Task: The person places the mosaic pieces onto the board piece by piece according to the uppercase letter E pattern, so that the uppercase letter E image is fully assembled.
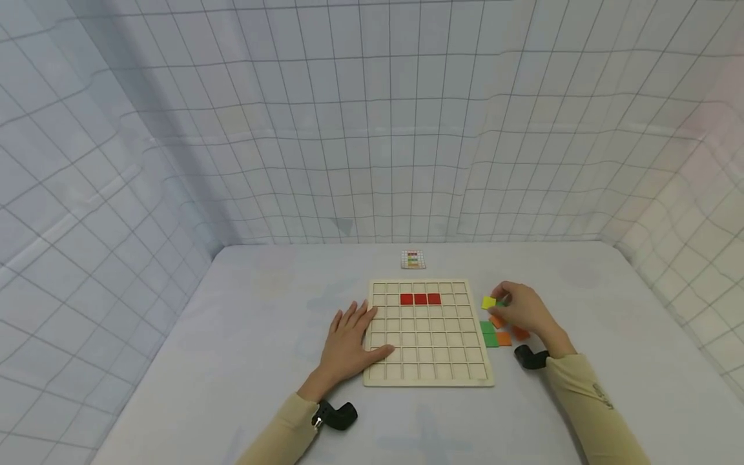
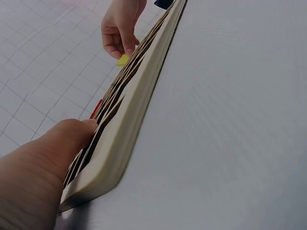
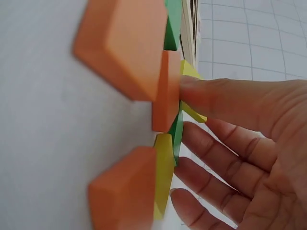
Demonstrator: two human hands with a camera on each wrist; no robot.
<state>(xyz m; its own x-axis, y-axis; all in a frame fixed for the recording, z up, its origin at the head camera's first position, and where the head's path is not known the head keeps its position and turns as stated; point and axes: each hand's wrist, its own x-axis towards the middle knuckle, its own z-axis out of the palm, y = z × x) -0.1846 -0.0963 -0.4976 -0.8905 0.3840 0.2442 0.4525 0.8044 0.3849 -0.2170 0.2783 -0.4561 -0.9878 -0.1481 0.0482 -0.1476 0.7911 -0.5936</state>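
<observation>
Counts: three red tiles (image 1: 420, 299) on one grid board (image 1: 427, 354); right of it, three orange tiles (image 1: 504, 338), three green tiles (image 1: 491, 340), and two yellow: the pinched yellow tile (image 1: 488, 303) and a second yellow tile (image 3: 163, 182), the latter made out only from the right wrist, low among the loose pieces. Others could be hidden under the hand. Board is cream, cells in seven columns by seven rows; the reds sit side by side in the second row from the far edge, filling the third to fifth columns from the left. Two greens lie along the board's right edge, one orange against the nearer of them; remaining loose tiles scattered below the right hand (image 1: 526, 310). One small card (image 1: 413, 259) beyond the far edge, printed with a grid and coloured squares, red row at top, finer detail too small to read. Right hand: thumb and index finger pinch the yellow tile just outside the board's right edge, other fingers bent loosely near the pile. Left hand (image 1: 347, 345): palm down, fingers spread, fingertips at the board's left edge, thumb reaching over the near-left cells. Both forearms in tan sleeves (image 1: 593, 407), coming in from the near side.
</observation>
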